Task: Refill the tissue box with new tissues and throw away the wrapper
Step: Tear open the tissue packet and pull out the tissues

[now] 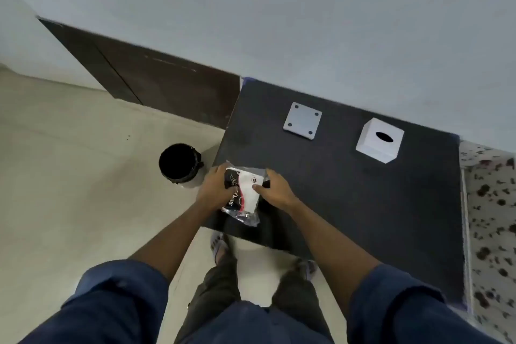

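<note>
From the head camera, a tissue pack [243, 195] in a clear printed wrapper lies at the near left part of the dark worktop [349, 198], close to its front edge. Its long axis runs from the near edge away toward the wall, tilted slightly, with the crinkled wrapper ends at the far and near tips. The left hand [213, 186] grips the pack's left side, fingers curled over the dark printed part. The right hand [275, 187] holds the right side, thumb pressed on the white face and fingers wrapped round the edge.

Further back on the worktop, a white tissue box [379, 143] stands upright with its oval opening facing up, near the right rear. A flat white square plate [303, 120] with four dark dots at its corners lies to the left of the box, well apart from it.

On the pale floor [69, 176] just left of the worktop stands a round bin [180, 163] lined with a black bag, mouth open upward. A dark brown panel [167, 84] runs along the foot of the grey wall [279, 8]. A speckled surface [491, 218] adjoins the worktop's right side. The person's blue sleeves, dark trousers and sandalled feet show below
</note>
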